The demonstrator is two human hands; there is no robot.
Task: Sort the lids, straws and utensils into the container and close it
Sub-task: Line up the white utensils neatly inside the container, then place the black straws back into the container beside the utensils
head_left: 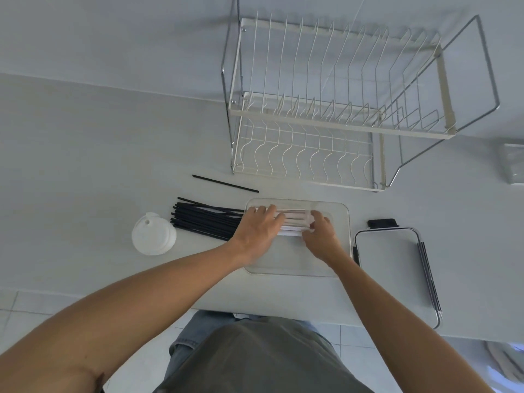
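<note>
A clear plastic container (334, 236) sits near the front edge of the white desk (85, 165), straight ahead of the person. Both hands reach into its far half. The left hand (258, 231) lies with fingers stretched flat over a bundle of white paper-wrapped utensils (293, 222) that runs crosswise in the container; its grip is wide, pressing rather than clutching. The right hand (320, 232) meets the same bundle at its right end, fingers curled around it; through the clear plastic it looks like a hold on the wrapped pieces, though the fingertips are partly hidden.

Just left of the container a loose bunch of black straws (204, 222) lies on the desk, their right ends hidden beneath the left hand and wrist. One single black straw (225, 183) lies apart, farther back, between the bunch and the dish rack. Left of the straws stands a small stack of white cup lids (153, 235).

Right of the container, near the front right part of the desk, lies the container lid (388, 268), flat, with dark clips on its edges. A white and chrome wire dish rack (326, 114) stands at the back of the desk. A small clear box (513, 163) sits at the desk's right edge.
</note>
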